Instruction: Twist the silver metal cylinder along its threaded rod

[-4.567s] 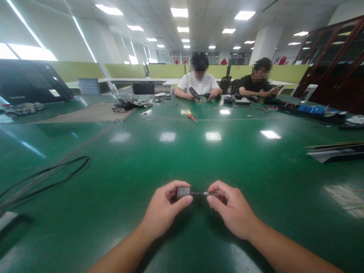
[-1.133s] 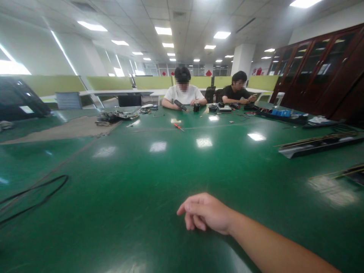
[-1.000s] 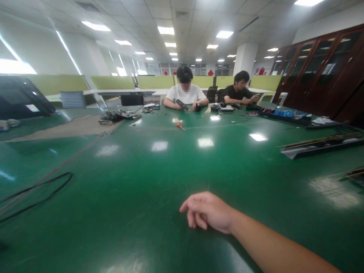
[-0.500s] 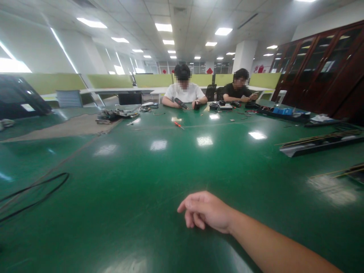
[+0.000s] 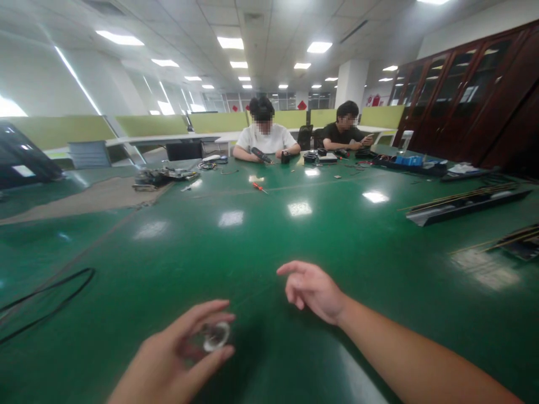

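My left hand [image 5: 172, 353] has come in at the lower left, its fingers and thumb around a small round, ring-like thing [image 5: 216, 336], whitish and see-through or shiny; blur hides its exact kind. To the right, my right hand [image 5: 314, 289] hovers over the green tabletop [image 5: 252, 247] with the index finger stretched out and the other fingers loosely bent. Nothing shows in it. A gap of bare table lies between the two hands.
A red screwdriver [image 5: 259, 187] lies farther off. Across the table, a person in white [image 5: 269, 137] holds a drill-like tool [image 5: 261, 155]; another in black [image 5: 343, 134] holds a phone. Metal channel pieces [image 5: 467, 207] lie right, a black cable [image 5: 59, 303] left, electronic parts [image 5: 164, 177] behind.
My left hand has entered from the bottom left with the small ring-like thing. My right hand has shifted slightly up and right in the view, which itself has turned a little.
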Tool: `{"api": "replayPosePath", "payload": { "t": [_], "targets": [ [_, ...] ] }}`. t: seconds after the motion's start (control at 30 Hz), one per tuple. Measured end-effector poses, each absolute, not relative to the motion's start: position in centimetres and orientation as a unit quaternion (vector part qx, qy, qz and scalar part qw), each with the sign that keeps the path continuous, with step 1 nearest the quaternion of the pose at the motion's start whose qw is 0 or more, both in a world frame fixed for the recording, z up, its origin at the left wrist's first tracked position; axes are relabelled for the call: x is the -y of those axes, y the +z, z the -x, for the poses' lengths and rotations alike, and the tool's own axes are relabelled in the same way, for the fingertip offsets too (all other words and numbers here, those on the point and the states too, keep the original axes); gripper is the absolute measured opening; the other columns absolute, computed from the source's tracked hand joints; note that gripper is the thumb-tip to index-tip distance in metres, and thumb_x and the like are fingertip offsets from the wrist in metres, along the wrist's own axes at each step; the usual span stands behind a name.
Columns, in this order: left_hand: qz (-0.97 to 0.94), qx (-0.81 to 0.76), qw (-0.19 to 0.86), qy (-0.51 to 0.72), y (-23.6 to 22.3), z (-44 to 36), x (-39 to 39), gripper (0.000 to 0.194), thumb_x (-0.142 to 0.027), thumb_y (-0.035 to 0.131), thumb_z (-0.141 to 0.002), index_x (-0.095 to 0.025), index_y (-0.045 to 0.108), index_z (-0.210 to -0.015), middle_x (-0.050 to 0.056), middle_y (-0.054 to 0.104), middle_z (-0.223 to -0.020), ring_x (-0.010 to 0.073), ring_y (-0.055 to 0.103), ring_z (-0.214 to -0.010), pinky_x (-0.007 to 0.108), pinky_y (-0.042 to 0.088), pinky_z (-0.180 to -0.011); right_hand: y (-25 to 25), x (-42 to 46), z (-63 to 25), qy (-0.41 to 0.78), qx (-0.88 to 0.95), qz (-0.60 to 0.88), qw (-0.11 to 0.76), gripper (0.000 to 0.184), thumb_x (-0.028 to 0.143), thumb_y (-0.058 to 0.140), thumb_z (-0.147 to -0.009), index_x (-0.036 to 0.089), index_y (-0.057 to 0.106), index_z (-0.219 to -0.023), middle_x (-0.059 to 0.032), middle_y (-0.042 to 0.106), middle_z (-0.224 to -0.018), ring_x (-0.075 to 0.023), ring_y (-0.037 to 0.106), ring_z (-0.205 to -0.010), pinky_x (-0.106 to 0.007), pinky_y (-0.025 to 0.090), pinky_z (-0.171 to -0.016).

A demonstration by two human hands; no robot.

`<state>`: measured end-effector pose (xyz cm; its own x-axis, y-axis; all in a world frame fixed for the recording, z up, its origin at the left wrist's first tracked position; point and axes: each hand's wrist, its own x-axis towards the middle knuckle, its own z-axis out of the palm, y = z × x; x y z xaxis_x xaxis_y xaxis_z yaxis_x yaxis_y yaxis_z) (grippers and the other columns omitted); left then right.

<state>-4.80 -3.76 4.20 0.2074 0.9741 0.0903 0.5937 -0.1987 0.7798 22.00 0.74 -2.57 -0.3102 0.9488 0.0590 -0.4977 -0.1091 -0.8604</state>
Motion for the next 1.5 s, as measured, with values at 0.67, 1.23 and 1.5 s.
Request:
{"api": "replayPosePath", "payload": {
  "t": [0.67,1.23,1.5],
  "targets": [
    [-0.741,-0.468,0.372,0.305,0.3,-2.1,-0.2,0.03,-0.021,0.075,-0.075,-0.026,0.075,-0.105,0.003,0.073,-0.097,0.0242,0.067,-0.094,0.035,0.048,-0.086,-2.3,1.1,-22.0,0.406,0.697,0.42,0.416,0.056,-0.01,0.043,-0.056,0.022,0.055,-0.101,0.0007,0.064,-0.094,-0.0164,0.062,-0.088,-0.026,0.047,-0.077],
    [-0.699,-0.464,0.455,0.299,0.2,-2.6,0.0,0.025,-0.017,0.08,-0.071,-0.02,0.065,-0.09,-0.001,0.073,-0.084,0.0186,0.068,-0.079,0.025,0.048,-0.071,-1.7,1.7,-21.5,0.347,0.703,0.46,0.417,0.022,0.006,0.068,-0.073,0.022,0.073,-0.088,0.001,0.073,-0.082,-0.0154,0.067,-0.076,-0.025,0.048,-0.072],
    [-0.638,-0.463,0.527,0.319,-0.8,-2.5,0.0,0.028,-0.024,0.081,-0.073,-0.018,0.058,-0.088,-0.001,0.068,-0.075,0.0152,0.064,-0.063,0.023,0.049,-0.057,-1.8,1.5,-21.6,0.378,0.673,0.485,0.411,0.019,0.012,0.072,-0.075,0.022,0.078,-0.09,-0.001,0.077,-0.084,-0.0176,0.069,-0.077,-0.027,0.05,-0.071]
  ]
}}
